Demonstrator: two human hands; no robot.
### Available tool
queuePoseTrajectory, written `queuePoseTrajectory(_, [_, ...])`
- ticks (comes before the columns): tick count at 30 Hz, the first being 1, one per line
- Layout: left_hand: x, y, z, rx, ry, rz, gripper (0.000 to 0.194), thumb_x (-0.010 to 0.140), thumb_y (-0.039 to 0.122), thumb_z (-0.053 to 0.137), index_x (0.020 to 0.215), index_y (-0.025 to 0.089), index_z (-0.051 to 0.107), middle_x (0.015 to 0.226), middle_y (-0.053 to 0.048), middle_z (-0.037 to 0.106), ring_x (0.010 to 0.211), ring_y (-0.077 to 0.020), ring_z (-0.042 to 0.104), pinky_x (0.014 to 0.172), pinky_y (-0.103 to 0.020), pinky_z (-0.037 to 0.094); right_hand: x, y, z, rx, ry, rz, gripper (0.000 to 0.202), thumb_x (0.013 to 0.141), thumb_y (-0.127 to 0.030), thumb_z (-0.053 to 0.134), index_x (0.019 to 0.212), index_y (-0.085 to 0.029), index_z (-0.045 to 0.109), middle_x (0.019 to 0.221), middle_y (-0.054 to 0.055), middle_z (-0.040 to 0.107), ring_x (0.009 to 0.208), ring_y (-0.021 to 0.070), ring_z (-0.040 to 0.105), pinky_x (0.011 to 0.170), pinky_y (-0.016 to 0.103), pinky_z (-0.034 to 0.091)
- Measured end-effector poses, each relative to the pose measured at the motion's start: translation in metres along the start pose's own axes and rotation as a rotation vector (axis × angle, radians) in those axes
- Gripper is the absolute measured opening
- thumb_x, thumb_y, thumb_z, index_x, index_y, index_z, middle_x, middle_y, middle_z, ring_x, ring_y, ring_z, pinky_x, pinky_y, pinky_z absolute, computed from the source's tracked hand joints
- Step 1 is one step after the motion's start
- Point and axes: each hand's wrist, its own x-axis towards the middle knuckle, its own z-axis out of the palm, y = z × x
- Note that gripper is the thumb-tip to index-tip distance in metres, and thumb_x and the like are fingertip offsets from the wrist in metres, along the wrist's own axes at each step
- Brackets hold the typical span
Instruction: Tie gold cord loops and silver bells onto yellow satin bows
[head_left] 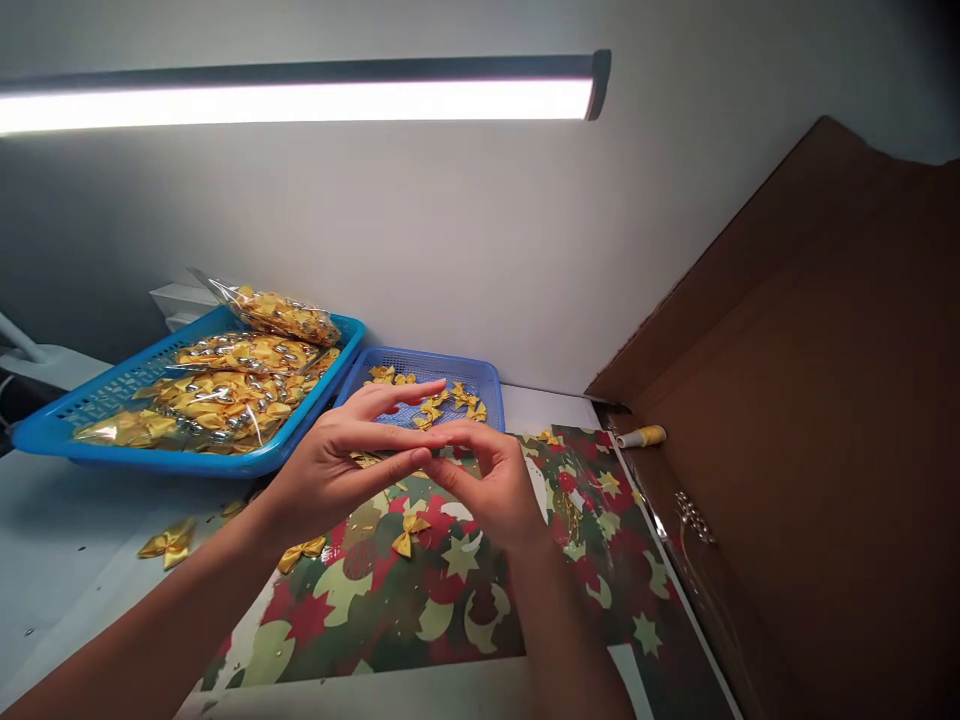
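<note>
My left hand (pixel 352 440) and my right hand (pixel 491 480) meet at the fingertips over the patterned sheet (pixel 457 600). Thumb and index finger of each are pinched together, the left hand's other fingers stretching out above. Whatever lies between the fingertips is too small or hidden to make out. Just below them a gold ribbon bow (pixel 409 535) rests on the sheet. Further left lie a second gold bow (pixel 301 553) and, on the white table top, another bow (pixel 169 543). Behind my hands is a small blue basket (pixel 431 358) with several gold bows, partly covered by my left hand.
A larger blue basket (pixel 225 464) at the left holds clear bags of gold bows (pixel 240 395). Brown cardboard (pixel 810 400) rises on the right, near a white and yellow roll (pixel 641 437) and a shiny silvery cluster (pixel 694 518). A lit tube lamp (pixel 315 100) hangs above.
</note>
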Motion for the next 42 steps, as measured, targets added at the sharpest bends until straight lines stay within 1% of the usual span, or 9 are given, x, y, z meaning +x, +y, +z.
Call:
queuePoseTrajectory(4, [-0.002,0.001,0.006,-0.034,0.005,0.004,0.015,0.084,0.035,0.073,0.094,0.037,0.085,0.131,-0.004,0.073,0.121,-0.0339,0.062,0.104,-0.045,0.049,-0.001,0.002,0.001,0.027,-0.013,0.043,0.005,0.085,-0.03,0.074,0.084,-0.025,0.077,0.086,0.001,0.077,0.084,0.0189,0.072,0.079,0.036,0.06])
queuePoseTrajectory(10, [-0.002,0.001,0.011,-0.088,0.029,-0.042,0.013,0.084,0.036,0.074,0.091,0.036,0.085,0.13,-0.004,0.073,0.119,-0.0321,0.063,0.105,-0.044,0.048,-0.003,-0.005,-0.005,-0.122,0.031,-0.072,0.015,0.084,-0.023,0.076,0.097,-0.028,0.077,0.105,0.002,0.077,0.106,0.021,0.069,0.097,0.04,0.055])
queuePoseTrajectory(21, [-0.001,0.001,0.008,-0.062,-0.044,-0.058,0.024,0.088,0.038,0.065,0.105,0.03,0.081,0.14,-0.005,0.066,0.128,-0.0304,0.058,0.1,-0.039,0.05,-0.003,0.003,-0.007,0.074,-0.017,0.101,0.005,0.081,-0.027,0.078,0.084,-0.024,0.081,0.085,0.001,0.08,0.083,0.0191,0.074,0.078,0.034,0.06])
queuePoseTrajectory(24, [0.004,-0.007,-0.003,0.168,-0.204,-0.16,0.033,0.088,0.042,0.052,0.103,0.023,0.075,0.114,-0.008,0.074,0.109,-0.0275,0.065,0.086,-0.034,0.053,-0.004,0.004,-0.01,0.133,0.076,0.084,0.007,0.078,-0.025,0.082,0.084,-0.028,0.082,0.082,0.0,0.081,0.081,0.0186,0.076,0.08,0.034,0.061])
queuePoseTrajectory(26, [0.005,-0.017,-0.001,0.458,-0.481,-0.356,0.027,0.082,0.044,0.057,0.085,0.021,0.07,0.085,-0.006,0.074,0.078,-0.024,0.067,0.064,-0.031,0.05,-0.004,0.003,-0.011,0.175,0.129,0.063,0.011,0.077,-0.024,0.083,0.086,-0.03,0.082,0.081,-0.001,0.081,0.081,0.0185,0.077,0.079,0.034,0.063])
queuePoseTrajectory(28, [0.003,-0.031,0.011,0.724,-0.711,-0.504,0.026,0.072,0.047,0.066,0.075,0.022,0.067,0.079,-0.005,0.073,0.069,-0.0244,0.066,0.055,-0.03,0.042,-0.005,0.002,-0.011,0.202,0.168,0.043,0.012,0.077,-0.023,0.082,0.086,-0.032,0.082,0.079,-0.002,0.081,0.079,0.0186,0.077,0.076,0.034,0.064])
queuePoseTrajectory(30, [-0.002,-0.047,0.029,0.768,-0.767,-0.541,0.024,0.064,0.039,0.072,0.054,0.021,0.059,0.064,-0.006,0.069,0.063,-0.0258,0.066,0.052,-0.03,0.037,-0.005,0.001,-0.011,0.213,0.187,0.025,0.012,0.078,-0.024,0.082,0.087,-0.032,0.082,0.079,-0.002,0.081,0.079,0.0184,0.077,0.075,0.034,0.065])
queuePoseTrajectory(35, [-0.009,-0.076,0.056,0.751,-0.772,-0.587,0.028,0.052,0.024,0.078,0.043,0.022,0.051,0.053,-0.002,0.062,0.059,-0.0257,0.065,0.053,-0.03,0.035,-0.006,-0.002,-0.012,0.227,0.239,-0.051,0.009,0.081,-0.032,0.082,0.089,-0.033,0.082,0.077,-0.003,0.081,0.074,0.0174,0.077,0.074,0.035,0.065])
queuePoseTrajectory(42, [-0.003,-0.092,0.049,0.529,-0.605,-0.58,0.022,0.058,0.026,0.074,0.051,0.023,0.053,0.054,0.0,0.063,0.058,-0.0223,0.063,0.053,-0.028,0.038,-0.014,-0.018,-0.026,0.18,0.248,-0.168,0.011,0.087,-0.041,0.077,0.096,-0.036,0.081,0.066,-0.004,0.076,0.06,0.0147,0.071,0.068,0.034,0.061])
